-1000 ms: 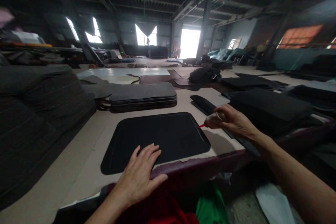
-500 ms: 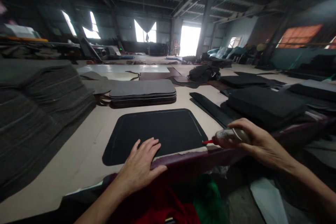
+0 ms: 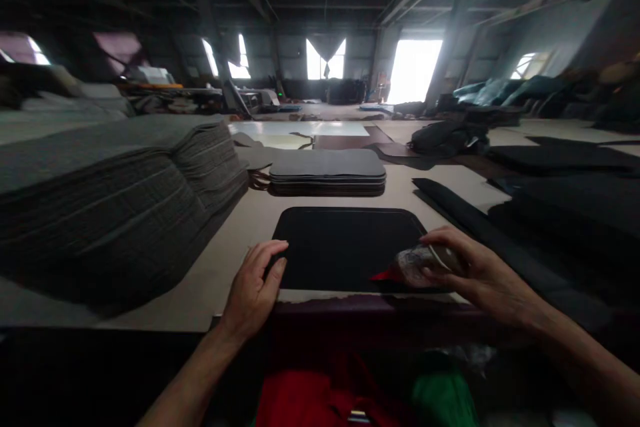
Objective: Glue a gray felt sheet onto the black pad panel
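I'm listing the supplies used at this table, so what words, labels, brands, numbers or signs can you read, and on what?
None can be read.
Bottle in the right hand: blurred and partly covered; any print is unreadable.
Black panel: no lettering visible.
Stack of grey pieces: no lettering visible.

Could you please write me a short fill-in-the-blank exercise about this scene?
1. The right hand holds a bottle whose pointed tip is ____ in colour.
2. The panel beneath that tip is ____ in colour.
3. The left hand is at the panel's ____ edge, as the person sees it.

Missing words: red; black; left.
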`<state>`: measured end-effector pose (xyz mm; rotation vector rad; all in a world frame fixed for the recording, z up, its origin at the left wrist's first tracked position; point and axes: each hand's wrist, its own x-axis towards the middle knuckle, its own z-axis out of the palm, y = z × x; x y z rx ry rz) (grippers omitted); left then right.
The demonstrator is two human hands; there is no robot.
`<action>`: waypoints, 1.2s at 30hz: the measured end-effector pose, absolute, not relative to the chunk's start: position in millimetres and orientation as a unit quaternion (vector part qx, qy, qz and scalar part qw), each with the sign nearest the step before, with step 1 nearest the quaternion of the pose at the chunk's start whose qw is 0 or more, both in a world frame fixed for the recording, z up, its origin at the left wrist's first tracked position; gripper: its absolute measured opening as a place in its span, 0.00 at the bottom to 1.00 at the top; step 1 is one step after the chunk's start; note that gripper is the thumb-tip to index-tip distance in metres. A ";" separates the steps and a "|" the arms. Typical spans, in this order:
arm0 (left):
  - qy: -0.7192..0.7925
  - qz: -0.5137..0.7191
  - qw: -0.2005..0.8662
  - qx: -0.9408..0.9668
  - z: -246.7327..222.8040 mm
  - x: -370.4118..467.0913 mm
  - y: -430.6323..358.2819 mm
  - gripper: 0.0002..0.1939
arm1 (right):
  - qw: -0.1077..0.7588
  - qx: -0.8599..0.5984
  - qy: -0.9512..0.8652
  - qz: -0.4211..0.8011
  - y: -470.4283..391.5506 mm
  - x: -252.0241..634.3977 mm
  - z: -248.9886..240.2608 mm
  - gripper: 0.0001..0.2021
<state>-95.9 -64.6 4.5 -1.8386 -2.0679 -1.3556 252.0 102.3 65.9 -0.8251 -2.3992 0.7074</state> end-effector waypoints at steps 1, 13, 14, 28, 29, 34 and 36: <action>-0.694 -0.433 0.045 -0.573 2.4 -108.4 -71.9 0.16 | 0.246 -0.293 -0.885 0.267 101.9 242.5 66.2 0.16; -0.731 -0.361 0.030 -0.579 -26.9 -139.3 -97.3 0.16 | 0.228 -0.150 -0.913 0.302 95.9 128.9 67.0 0.14; -0.732 -0.356 0.034 -0.580 -27.5 -138.9 -97.5 0.16 | 0.227 -0.144 -0.913 0.306 94.7 121.3 66.4 0.14; -0.736 -0.342 0.039 -0.583 -29.2 -136.7 -96.8 0.17 | 0.289 -0.137 -0.917 0.239 130.5 32.2 49.6 0.14; -0.733 -0.346 0.041 -0.584 -30.0 -137.0 -97.0 0.16 | 0.300 -0.145 -0.914 0.230 137.5 25.7 47.1 0.14; -0.729 -0.354 0.045 -0.584 -35.4 -139.5 -97.5 0.16 | 0.351 -0.197 -0.890 0.214 166.3 6.8 35.1 0.16; -0.731 -0.351 0.045 -0.584 -36.5 -140.2 -97.0 0.15 | 0.381 -0.233 -0.865 0.230 173.6 8.4 31.5 0.16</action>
